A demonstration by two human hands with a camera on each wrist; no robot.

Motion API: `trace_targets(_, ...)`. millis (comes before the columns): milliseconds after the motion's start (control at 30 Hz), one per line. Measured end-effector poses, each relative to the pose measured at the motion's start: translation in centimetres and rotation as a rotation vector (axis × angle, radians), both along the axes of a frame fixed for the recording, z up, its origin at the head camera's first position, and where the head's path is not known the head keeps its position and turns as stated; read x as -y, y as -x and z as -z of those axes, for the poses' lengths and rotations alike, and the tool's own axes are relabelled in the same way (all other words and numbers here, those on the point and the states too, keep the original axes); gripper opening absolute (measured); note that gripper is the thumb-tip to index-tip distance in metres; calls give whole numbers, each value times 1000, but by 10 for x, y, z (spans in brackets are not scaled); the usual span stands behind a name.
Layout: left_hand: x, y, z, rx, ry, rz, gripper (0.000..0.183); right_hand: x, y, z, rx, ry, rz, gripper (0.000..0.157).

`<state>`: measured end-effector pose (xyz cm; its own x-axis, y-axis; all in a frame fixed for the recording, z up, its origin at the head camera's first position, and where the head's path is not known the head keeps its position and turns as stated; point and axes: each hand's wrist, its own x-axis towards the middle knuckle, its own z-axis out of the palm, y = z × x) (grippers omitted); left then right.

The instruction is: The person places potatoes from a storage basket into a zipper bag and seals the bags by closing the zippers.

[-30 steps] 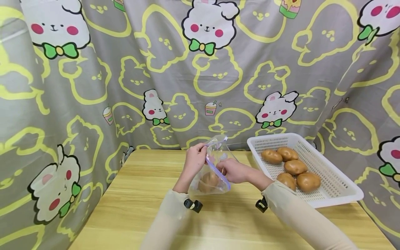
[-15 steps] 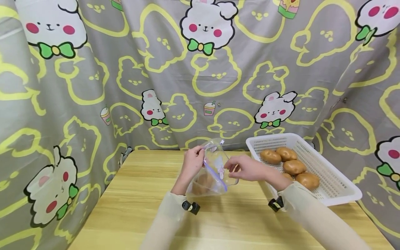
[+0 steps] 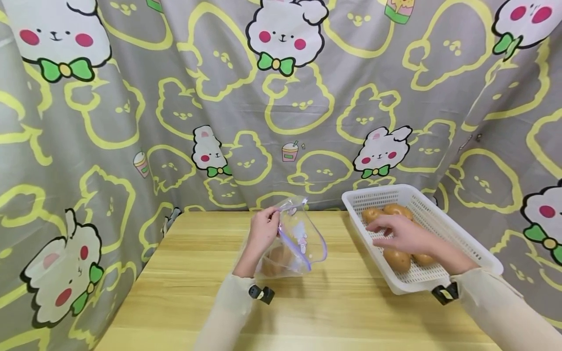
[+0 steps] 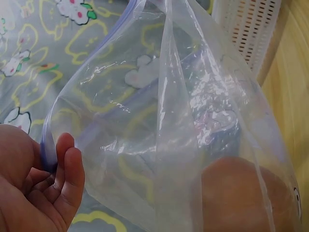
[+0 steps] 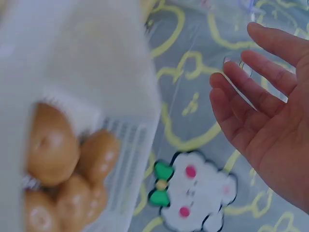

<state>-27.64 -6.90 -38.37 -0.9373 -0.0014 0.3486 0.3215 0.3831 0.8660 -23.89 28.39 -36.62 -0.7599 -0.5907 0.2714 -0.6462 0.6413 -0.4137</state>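
Potatoes [image 3: 371, 214] lie in the basket [image 3: 458, 241], at the right of the tabletop [image 3: 316, 312], in the head view. The right hand [image 3: 406, 235] is over them, far nearer than the left hand [image 3: 263, 228]; its fingers are apart and hold nothing. The rear potato [image 3: 398, 210] has its long axis roughly from left to right; the front potato [image 3: 397, 262], partly covered, looks rounder. The bag [image 3: 305, 234] is left of the basket, its mouth facing that side, with a bagged potato [image 3: 274, 262] inside.

In the left wrist view, the left hand pinches the bag's purple edge.

In the right wrist view, the right hand is wide, its palm bare, and the potatoes are apart from it.
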Motion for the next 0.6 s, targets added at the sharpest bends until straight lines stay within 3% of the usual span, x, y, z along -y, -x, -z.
trace_targets(167, 2, -1, 0, -11, 4, 4, 22, -31, -4, 13, 5, 12, 30, 29)
trace_targets(433, 1, 0, 2, -19, 20, -2, 22, -60, -3, 45, -157, -56, 59, 42)
trace_targets(600, 1, 0, 3, -19, 21, 1, 22, -68, -3, 58, -140, -65, 65, 49)
